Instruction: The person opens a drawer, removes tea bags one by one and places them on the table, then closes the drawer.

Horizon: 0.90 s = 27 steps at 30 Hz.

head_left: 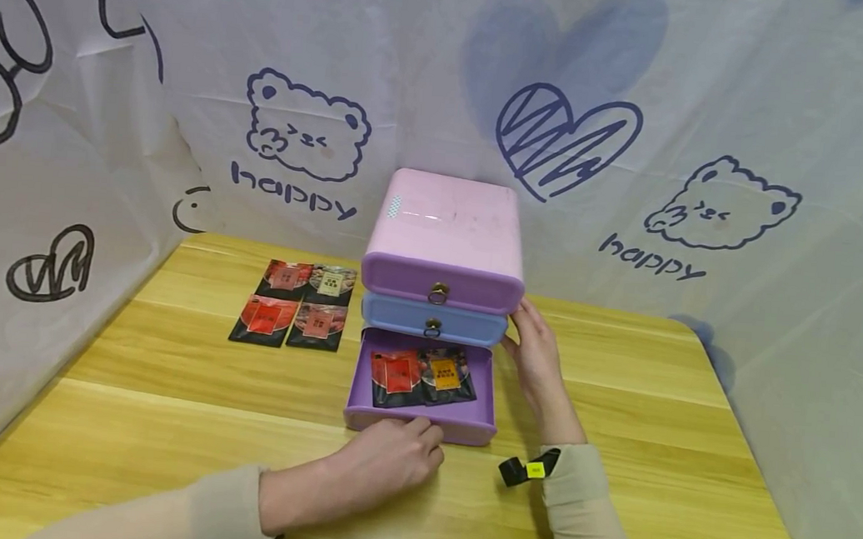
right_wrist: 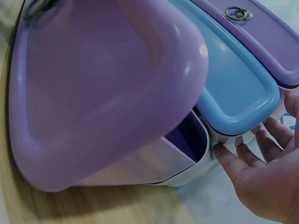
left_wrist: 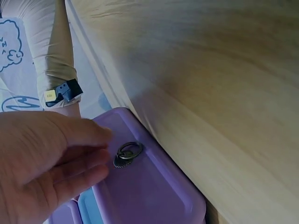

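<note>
A small three-drawer cabinet [head_left: 453, 217] has a pink shell, with its purple top drawer [head_left: 393, 277] and blue middle drawer [head_left: 391, 313] pushed in. Its purple bottom drawer [head_left: 486, 390] is pulled out. Inside lie a red-labelled packet [head_left: 397, 376] and a yellow-labelled packet [head_left: 447, 375]. My left hand [head_left: 388, 458] is at that drawer's front, fingers loosely bent beside its metal ring pull [left_wrist: 129, 151] and holding nothing. With fingers extended, my right hand [head_left: 536, 352] rests its fingertips [right_wrist: 224, 156] against the cabinet's right side.
Several dark packets [head_left: 294, 306] with red or pale labels lie in two rows on the wooden table [head_left: 191, 370], left of the cabinet. A patterned cloth [head_left: 445, 70] hangs behind the table. My right wrist wears a small black camera [head_left: 515, 472].
</note>
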Tool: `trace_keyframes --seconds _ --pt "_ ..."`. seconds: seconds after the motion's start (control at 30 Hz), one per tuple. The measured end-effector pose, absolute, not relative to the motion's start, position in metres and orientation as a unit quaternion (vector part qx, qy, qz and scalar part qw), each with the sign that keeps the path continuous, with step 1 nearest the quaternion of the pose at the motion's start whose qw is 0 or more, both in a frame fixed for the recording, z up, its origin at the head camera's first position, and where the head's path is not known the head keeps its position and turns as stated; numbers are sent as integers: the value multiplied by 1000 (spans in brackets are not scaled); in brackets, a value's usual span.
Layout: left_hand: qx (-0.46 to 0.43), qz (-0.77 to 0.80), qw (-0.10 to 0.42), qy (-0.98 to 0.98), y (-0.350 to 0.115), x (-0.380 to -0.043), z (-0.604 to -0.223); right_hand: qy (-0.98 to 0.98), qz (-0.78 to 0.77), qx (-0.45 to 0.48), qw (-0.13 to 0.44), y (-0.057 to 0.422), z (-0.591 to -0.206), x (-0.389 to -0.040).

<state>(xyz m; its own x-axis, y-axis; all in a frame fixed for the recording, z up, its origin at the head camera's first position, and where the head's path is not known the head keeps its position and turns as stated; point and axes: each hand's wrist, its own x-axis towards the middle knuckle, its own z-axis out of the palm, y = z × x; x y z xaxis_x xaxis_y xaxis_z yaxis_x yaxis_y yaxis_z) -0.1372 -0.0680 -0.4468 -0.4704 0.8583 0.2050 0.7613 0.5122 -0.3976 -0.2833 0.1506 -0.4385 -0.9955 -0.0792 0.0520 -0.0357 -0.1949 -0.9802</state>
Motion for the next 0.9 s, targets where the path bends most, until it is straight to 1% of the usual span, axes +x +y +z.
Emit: trace_keyframes --seconds 0.23,0.47,0.57,0.63,0.9 --pt "-482 38 213 -849 -71 -141 -440 636 -770 -46 14 151 -438 -283" --pt "-457 -54 267 -847 -79 -152 -429 641 -766 -40 14 151 -438 -284" --pt "-438 -68 278 -852 -83 -161 -423 643 -765 -41 14 151 -438 -284" --pt "-420 -74 269 -864 -87 -166 -418 642 -765 -41 15 151 -437 -283" --pt "-360 -93 204 -906 -101 -189 -407 645 -763 -40 18 151 -437 -283"
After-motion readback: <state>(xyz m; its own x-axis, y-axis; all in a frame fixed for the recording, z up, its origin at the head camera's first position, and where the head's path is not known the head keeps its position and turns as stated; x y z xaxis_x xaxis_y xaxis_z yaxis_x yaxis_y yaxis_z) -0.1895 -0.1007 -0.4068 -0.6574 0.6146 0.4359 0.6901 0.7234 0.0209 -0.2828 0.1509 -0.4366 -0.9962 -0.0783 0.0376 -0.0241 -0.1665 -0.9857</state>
